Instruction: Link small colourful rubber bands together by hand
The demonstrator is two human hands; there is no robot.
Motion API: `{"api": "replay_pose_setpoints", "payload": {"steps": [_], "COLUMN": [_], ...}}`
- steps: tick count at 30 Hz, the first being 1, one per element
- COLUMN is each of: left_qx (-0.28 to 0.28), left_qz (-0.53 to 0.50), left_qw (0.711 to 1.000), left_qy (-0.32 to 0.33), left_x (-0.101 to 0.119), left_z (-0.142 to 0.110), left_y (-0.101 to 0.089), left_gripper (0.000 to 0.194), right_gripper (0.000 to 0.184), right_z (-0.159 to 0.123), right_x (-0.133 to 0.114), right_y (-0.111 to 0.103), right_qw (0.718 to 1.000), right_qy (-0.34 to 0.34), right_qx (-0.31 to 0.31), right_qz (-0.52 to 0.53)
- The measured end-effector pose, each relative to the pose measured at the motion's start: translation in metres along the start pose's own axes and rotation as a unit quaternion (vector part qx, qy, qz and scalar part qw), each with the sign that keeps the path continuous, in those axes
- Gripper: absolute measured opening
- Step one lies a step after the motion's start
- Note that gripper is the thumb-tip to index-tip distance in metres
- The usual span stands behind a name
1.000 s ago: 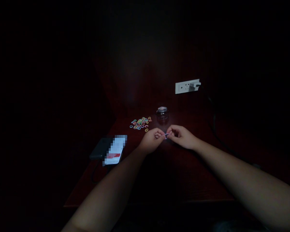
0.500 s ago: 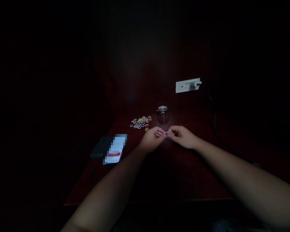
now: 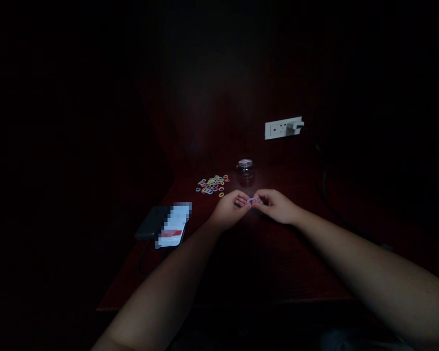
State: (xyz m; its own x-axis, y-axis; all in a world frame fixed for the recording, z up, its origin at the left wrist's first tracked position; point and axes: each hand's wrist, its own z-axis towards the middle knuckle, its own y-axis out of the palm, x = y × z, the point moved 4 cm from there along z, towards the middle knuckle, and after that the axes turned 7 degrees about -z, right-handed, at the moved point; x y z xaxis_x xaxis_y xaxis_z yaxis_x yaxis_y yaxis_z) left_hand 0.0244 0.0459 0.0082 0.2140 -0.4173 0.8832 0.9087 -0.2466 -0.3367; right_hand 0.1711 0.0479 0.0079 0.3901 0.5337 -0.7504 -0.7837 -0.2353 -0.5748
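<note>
Between my two hands is a small purple hair tie (image 3: 252,199), its upper arc showing above the fingertips. My left hand (image 3: 230,210) pinches one side of it with thumb and fingers. From the other side my right hand (image 3: 275,207) pinches it too, the fingers curled. The lower part of the loop is hidden by the fingers. Just beyond my left hand lies a loose pile of colourful hair ties (image 3: 212,184) in yellow, pink, blue and green. A clear round jar (image 3: 245,171) with a lid stands behind my hands.
On the left of the dark red table (image 3: 278,273) are a lit phone (image 3: 176,226) and a black flat box (image 3: 151,223) with a cable. A white wall socket (image 3: 278,128) holds a plug, whose dark cord (image 3: 324,180) runs down on the right.
The purple hair tie, earlier low and flat between the fingertips, has tipped up and shows as an arc. Both hands stay nearly in place, still pinching it.
</note>
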Motion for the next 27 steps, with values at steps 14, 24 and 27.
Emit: {"api": "replay_pose_setpoints", "payload": {"steps": [14,24,27], "left_qx": [-0.016,-0.01,-0.01], "left_qz": [-0.03,-0.036,-0.046], "left_qw": [0.999,0.999,0.999], "left_qy": [0.006,-0.004,-0.024], "left_x": [-0.005,-0.005,-0.006], "left_z": [0.0,0.0,0.0], "left_y": [-0.001,-0.001,0.0], "left_gripper": [0.02,0.02,0.02], "right_gripper": [0.023,0.022,0.021], "right_z": [0.0,0.001,0.001], "right_x": [0.0,0.002,0.002], "right_y": [-0.002,0.003,0.005], "right_qw": [1.0,1.0,1.0], "right_qy": [0.011,0.008,0.003], "right_qx": [0.006,-0.004,-0.008], "right_qz": [-0.015,-0.006,-0.011]}}
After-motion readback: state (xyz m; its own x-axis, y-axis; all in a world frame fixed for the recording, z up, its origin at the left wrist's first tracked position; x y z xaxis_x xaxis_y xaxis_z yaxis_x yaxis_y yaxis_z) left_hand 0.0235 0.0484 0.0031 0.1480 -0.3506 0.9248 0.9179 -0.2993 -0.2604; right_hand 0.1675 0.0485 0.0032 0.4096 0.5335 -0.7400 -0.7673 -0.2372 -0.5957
